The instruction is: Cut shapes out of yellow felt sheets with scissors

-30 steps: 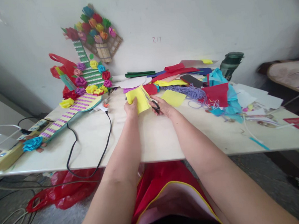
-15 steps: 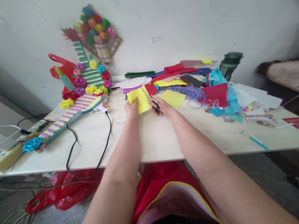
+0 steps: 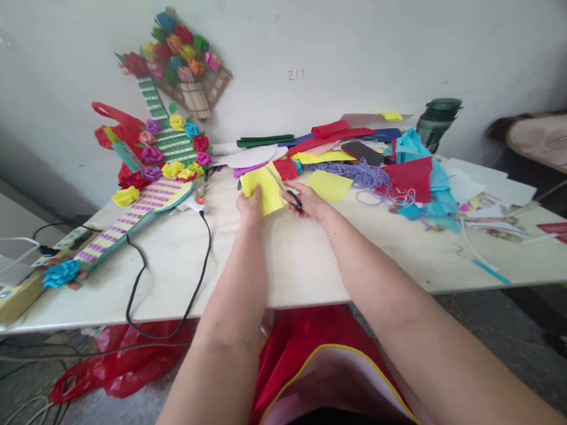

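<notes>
At bottom centre is red cloth [image 3: 312, 328]; past the table's [image 3: 297, 264] near edge, a black cable [image 3: 209, 235] loops at lower left. Mid-frame, the left hand [image 3: 249, 204] pinches a yellow sheet [image 3: 270, 197]; the right hand [image 3: 311, 202] is curled round scissors [image 3: 296, 202] — blades at the sheet's right side. A loose yellow piece [image 3: 331, 186] and purple yarn [image 3: 371, 175] crowd centre right. Farther — a dark bottle [image 3: 437, 118] upper right, colourful flowers [image 3: 184, 35] upper left.

ok from here I count two hands [image 3: 249, 205] [image 3: 308, 202], one pair of scissors [image 3: 297, 203], at least three yellow sheets [image 3: 268, 195], one tangle of yarn [image 3: 346, 174], one dark green bottle [image 3: 436, 124], two red bags [image 3: 138, 358].
</notes>
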The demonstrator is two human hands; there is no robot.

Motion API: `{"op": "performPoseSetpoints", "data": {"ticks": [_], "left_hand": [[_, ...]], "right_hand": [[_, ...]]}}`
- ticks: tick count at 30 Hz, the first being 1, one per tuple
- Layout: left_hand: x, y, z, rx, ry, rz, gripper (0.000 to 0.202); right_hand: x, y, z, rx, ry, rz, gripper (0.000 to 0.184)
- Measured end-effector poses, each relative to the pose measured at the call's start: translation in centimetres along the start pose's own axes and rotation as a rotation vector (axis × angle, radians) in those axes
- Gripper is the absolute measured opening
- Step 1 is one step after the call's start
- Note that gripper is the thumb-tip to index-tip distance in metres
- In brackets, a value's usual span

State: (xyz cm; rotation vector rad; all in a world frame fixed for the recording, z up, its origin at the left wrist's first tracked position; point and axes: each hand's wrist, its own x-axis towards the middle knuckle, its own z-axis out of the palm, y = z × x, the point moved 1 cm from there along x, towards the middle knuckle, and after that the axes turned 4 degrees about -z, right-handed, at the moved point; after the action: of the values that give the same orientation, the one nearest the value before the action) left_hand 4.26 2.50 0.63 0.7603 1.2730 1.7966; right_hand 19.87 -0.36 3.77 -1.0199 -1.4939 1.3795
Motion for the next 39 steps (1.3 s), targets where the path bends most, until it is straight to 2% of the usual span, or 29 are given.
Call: {"op": "performPoseSetpoints", "data": {"ticks": [6,13,23,30,39], "left_hand": [[0.5,-0.4,-0.1,0.025,0.018,-0.002,0.018],[0.0,0.1,-0.1,-0.002,0.005,0.0,0.019],[-0.3,0.2,-0.1,0.071,-0.073,-0.035,0.021],[-0.1,0.0,-0.2,0.073,-0.097,-0.038,0.026],[-0.2,0.1,-0.1,0.074,-0.078,-0.057,0.023]], "right_hand": [[0.3,0.2,0.2,-0.016,0.019,-0.024,0.066],[0.4,0.8,-0.2,-0.073,-0.025,-0.035,0.066],[0.6,1.0,-0.7,-0.088,-0.05,-0.068,0.065],[0.5,0.9,-0.8,-0.091,-0.046,-0.108,0.052],[0.7,1.1,-0.8,-0.058,-0.03,-0.102,0.055]]}}
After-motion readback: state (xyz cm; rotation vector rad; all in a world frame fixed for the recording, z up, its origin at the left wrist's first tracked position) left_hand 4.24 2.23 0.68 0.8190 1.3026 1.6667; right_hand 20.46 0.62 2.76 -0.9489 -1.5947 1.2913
